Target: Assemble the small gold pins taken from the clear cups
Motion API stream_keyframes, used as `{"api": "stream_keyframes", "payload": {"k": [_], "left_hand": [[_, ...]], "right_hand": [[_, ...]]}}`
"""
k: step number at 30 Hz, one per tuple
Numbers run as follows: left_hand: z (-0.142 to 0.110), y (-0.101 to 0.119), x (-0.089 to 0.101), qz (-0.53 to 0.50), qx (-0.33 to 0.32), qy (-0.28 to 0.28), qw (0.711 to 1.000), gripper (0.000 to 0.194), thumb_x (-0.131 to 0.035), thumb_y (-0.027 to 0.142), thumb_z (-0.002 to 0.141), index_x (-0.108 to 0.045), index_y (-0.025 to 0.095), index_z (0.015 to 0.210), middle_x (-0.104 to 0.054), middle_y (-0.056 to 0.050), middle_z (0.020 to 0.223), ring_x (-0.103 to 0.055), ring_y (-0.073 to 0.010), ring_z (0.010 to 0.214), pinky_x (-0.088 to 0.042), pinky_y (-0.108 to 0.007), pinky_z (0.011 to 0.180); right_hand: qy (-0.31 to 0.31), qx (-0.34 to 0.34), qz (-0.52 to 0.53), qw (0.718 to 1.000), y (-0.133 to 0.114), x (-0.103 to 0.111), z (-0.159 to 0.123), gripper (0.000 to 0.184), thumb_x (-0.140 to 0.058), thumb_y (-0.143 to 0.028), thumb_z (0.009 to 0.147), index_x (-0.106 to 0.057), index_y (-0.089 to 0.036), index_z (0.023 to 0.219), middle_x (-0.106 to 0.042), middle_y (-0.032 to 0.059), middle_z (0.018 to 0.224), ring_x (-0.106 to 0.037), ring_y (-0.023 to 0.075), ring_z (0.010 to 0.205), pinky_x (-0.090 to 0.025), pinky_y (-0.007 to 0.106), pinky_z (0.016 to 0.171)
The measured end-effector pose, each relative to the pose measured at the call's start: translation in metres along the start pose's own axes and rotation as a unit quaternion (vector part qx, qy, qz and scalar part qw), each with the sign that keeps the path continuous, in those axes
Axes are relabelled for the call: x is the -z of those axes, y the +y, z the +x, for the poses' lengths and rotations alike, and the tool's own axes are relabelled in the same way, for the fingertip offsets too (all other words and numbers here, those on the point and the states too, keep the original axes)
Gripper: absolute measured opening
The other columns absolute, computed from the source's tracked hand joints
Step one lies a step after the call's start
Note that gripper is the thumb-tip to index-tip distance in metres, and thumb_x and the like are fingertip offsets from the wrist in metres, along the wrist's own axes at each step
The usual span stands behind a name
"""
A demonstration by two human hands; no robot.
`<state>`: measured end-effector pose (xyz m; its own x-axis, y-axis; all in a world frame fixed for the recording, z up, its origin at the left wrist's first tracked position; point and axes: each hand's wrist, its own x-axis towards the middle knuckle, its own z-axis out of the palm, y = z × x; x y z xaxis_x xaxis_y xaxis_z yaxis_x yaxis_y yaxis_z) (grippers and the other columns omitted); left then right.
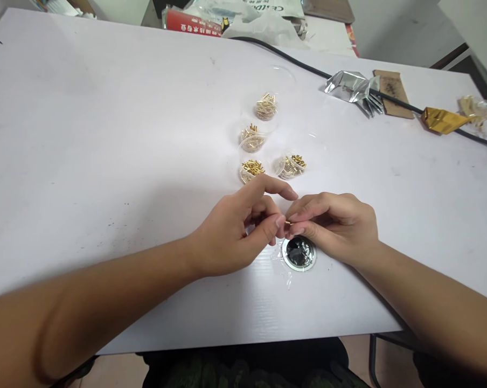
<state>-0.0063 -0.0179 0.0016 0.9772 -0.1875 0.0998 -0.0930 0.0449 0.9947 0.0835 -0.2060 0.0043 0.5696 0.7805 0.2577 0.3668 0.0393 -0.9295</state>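
My left hand (247, 226) and my right hand (328, 223) meet fingertip to fingertip above the white table. Pinched between them is a tiny gold-coloured metal pin (289, 222), gripped from both sides; its ends are hidden by the fingers. Just below the fingertips lies a round dark disc with a silver rim (299, 253), with clear tape or film around it. Beyond my hands sit small clear cups of gold-coloured pins: one cup (252, 171) partly behind my left hand, another cup (291, 166) to its right, and two farther back, a middle cup (252, 138) and a far cup (266, 106).
A black cable (292, 63) crosses the far right of the table, over silver foil (350, 87) and gold foil (443, 119). A piece of brown cardboard (394, 94) lies there too. Plastic bags (263, 27) and a red package (190, 22) are past the back edge.
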Motion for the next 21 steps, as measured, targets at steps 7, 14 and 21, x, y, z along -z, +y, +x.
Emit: {"api": "stream_keyframes", "payload": {"k": [7,14,21], "left_hand": [[0.0001,0.0004,-0.0005,-0.004,0.001,-0.001,1.000,0.026,-0.052,0.012,0.093,-0.046,0.022,0.116,-0.059,0.003,0.075,-0.063,-0.0096,0.068,-0.054,-0.023,0.063],[-0.0001,0.0002,-0.0002,0.001,0.000,0.002,1.000,0.026,-0.052,0.012,0.093,-0.046,0.023,0.116,-0.060,0.003,0.074,-0.062,-0.0095,0.067,-0.052,-0.023,0.061],[0.0000,0.0003,-0.0003,0.009,-0.001,0.004,1.000,0.026,-0.053,0.011,0.092,-0.046,0.022,0.115,-0.059,0.004,0.073,-0.062,-0.0096,0.066,-0.051,-0.023,0.060]], "right_hand": [[0.000,-0.009,0.007,1.000,-0.0001,-0.0004,0.0003,0.011,-0.073,-0.019,0.085,-0.064,-0.021,0.080,-0.073,0.0029,0.070,-0.072,0.0172,0.062,-0.059,0.028,0.051],[-0.002,-0.004,-0.001,1.000,-0.0004,-0.0002,0.0000,0.010,-0.073,-0.018,0.086,-0.065,-0.021,0.081,-0.074,0.0029,0.071,-0.072,0.0173,0.063,-0.059,0.028,0.052],[0.000,0.028,-0.011,1.000,-0.0008,-0.0008,0.0008,0.012,-0.074,-0.011,0.083,-0.067,-0.021,0.083,-0.073,0.0022,0.072,-0.072,0.0170,0.064,-0.058,0.027,0.050]]}}
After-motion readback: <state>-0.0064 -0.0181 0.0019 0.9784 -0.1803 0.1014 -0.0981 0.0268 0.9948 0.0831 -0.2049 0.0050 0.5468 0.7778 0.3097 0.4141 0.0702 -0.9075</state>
